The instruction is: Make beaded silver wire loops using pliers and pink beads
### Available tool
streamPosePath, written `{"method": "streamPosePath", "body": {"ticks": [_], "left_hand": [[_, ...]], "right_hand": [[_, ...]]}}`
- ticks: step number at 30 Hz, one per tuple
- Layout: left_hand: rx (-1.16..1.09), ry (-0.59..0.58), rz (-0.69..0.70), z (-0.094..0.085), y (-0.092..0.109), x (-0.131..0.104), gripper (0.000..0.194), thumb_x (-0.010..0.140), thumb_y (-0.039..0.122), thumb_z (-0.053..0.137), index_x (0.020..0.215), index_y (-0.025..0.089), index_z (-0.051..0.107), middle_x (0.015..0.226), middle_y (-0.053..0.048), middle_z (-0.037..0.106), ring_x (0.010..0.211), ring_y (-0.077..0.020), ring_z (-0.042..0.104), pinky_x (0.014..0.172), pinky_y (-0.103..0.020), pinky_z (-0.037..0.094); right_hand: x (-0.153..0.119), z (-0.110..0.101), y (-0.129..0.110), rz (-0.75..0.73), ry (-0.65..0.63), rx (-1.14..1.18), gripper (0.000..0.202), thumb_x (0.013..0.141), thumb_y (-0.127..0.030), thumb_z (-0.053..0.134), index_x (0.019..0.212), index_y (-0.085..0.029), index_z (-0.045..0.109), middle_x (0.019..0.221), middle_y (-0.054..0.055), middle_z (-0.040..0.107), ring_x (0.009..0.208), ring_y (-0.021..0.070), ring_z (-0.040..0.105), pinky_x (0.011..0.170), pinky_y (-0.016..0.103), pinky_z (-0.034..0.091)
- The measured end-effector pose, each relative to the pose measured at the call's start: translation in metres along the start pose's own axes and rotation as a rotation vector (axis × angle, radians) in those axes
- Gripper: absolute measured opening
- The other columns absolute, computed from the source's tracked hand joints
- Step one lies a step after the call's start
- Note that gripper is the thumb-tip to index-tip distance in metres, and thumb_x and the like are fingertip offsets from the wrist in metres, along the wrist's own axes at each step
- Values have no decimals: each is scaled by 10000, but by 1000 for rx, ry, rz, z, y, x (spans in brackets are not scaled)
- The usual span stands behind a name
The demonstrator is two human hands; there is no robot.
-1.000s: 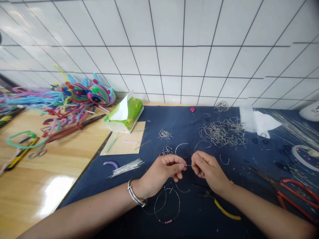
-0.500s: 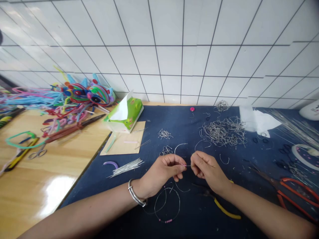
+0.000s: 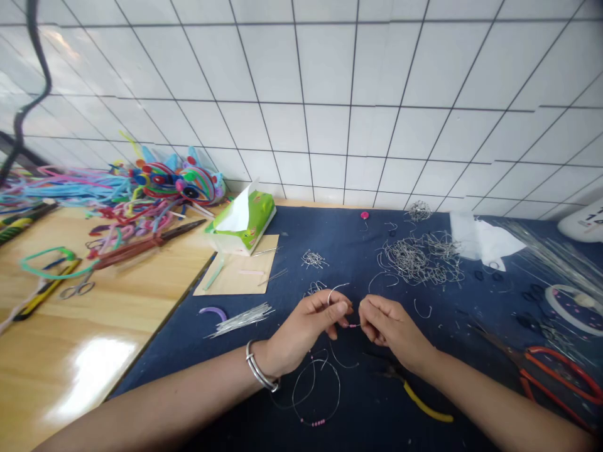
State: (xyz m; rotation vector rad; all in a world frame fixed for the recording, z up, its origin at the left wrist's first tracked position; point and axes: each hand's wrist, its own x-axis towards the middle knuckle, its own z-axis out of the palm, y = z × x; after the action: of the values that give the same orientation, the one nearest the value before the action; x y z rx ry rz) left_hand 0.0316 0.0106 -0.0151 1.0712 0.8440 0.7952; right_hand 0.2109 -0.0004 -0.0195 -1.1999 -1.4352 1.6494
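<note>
Both hands meet over the dark blue cloth, close together with a small gap. My left hand [image 3: 323, 323], with a silver bangle at the wrist, is pinched on a thin wire; the wire's curved end [image 3: 338, 287] rises above the fingers. Small pink beads [image 3: 352, 326] sit on the wire in the gap between the hands. My right hand [image 3: 386, 323] is closed, thumb against curled fingers, on the other side of this wire; the exact grip is hidden. Below lies a wire loop [image 3: 339, 392] with several pink beads [image 3: 318, 422] along its bottom.
Yellow-handled pliers [image 3: 426, 403] lie under my right forearm, red-handled scissors [image 3: 556, 373] farther right. Beyond the hands is a tangle of wire pieces [image 3: 419, 260]. Cut wires [image 3: 245, 319], a tissue pack [image 3: 247, 216] and coloured pipe cleaners [image 3: 80, 191] are leftward.
My left thumb has lifted off the beads, which now show in the gap between the hands. The right hand keeps nearly the same place. The view has tilted slightly up.
</note>
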Motion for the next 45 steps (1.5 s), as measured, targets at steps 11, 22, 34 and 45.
{"method": "streamPosePath", "body": {"ticks": [11,22,34,45], "left_hand": [[-125,45,97,-7,8,-3,199,882,295,452,925,134,560,679,-28,596,591,-100,539,592,-218,385],[-67,-9,59,-8,6,-4,154,827,279,539,800,130,568,790,-47,598,661,-113,553,587,-223,406],[-35,-1,71,-13,3,3,128,801,256,583,798,132,553,710,-14,575,586,-92,543,543,-220,418],[105,-23,73,-9,4,0,142,795,263,583,765,127,560,639,11,548,550,-80,529,540,-219,427]], "right_hand": [[-3,2,-2,23,-53,136,238,843,-399,477,817,-170,537,604,-38,467,426,33,286,397,190,176],[-1,2,4,-56,76,76,236,800,-344,545,969,-182,571,708,-16,545,447,50,443,430,204,369],[0,3,2,-8,123,233,192,757,-307,611,882,-168,571,589,-38,554,497,94,541,526,261,487],[-1,8,3,-32,105,215,181,744,-307,621,836,-168,551,531,-56,543,450,88,521,497,258,482]]}}
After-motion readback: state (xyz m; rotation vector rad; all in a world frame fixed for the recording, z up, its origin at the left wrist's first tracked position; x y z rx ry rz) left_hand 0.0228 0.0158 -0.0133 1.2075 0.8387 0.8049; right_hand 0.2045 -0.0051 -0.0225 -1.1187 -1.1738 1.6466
